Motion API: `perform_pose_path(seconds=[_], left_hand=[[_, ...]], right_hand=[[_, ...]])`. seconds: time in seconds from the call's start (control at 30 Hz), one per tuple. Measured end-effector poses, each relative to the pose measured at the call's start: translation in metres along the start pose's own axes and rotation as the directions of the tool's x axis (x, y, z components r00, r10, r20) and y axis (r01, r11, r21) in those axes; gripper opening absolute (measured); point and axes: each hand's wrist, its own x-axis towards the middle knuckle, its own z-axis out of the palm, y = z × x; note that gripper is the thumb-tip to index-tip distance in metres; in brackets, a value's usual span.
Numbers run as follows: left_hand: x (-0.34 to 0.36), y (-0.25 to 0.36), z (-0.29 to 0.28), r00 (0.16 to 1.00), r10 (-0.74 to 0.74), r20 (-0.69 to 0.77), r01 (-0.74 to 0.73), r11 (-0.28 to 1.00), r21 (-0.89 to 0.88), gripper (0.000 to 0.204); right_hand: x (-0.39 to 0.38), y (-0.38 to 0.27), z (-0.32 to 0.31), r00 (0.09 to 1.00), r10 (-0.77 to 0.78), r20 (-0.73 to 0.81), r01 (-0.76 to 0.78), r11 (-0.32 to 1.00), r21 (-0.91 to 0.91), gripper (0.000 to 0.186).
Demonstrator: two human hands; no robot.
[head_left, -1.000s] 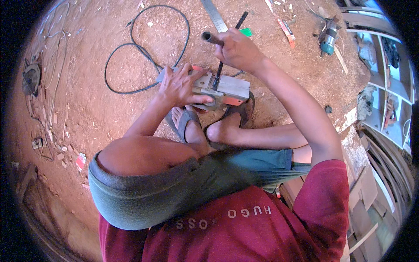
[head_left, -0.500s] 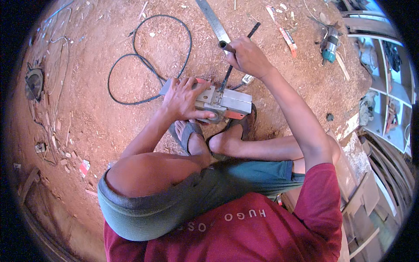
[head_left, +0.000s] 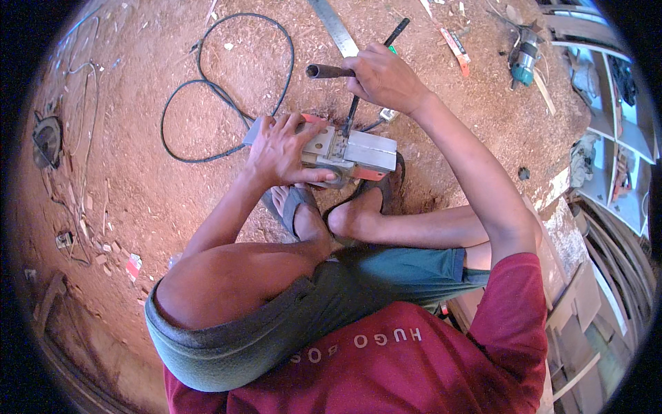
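Observation:
An electric planer (head_left: 372, 150) with a grey metal sole and red body lies sole-up on the ground before my feet. My left hand (head_left: 279, 148) grips its left part, fingers over the sole and thumb along the near side. Above and beyond the planer, my right hand (head_left: 386, 79) is closed around a dark tubular wrench (head_left: 332, 71), whose hollow end points left. A thin black rod (head_left: 353, 107) runs from the planer's middle gap up behind that hand and shows again past it; how it joins the tube is hidden.
A black cord (head_left: 289, 76) loops on the dirt floor left of the planer. A metal ruler (head_left: 334, 29) lies beyond. A teal-ended power tool (head_left: 524, 63) rests at far right, a circular saw (head_left: 48, 141) at far left. Shelves (head_left: 614, 124) and wood strips (head_left: 600, 276) line the right.
My right hand has turned the tube so its hollow end now points further left. My left hand stays on the planer. The whole view has shifted slightly.

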Motion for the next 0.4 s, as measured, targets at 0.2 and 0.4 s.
perform_pose_path(seconds=[0.2, 0.4], left_hand=[[0.0, 0.001, -0.002, 1.0, 0.0, -0.002, 0.0, 1.0, 0.005, 0.109], [0.0, 0.005, -0.011, 0.997, -0.037, 0.072, 0.036, 0.999, 0.012, 0.112]], right_hand=[[0.003, -0.003, -0.001, 0.998, 0.03, 0.048, -0.028, 0.999, -0.044, 0.037], [0.01, -0.016, -0.004, 0.96, 0.206, 0.191, -0.176, 0.971, -0.161, 0.039]])
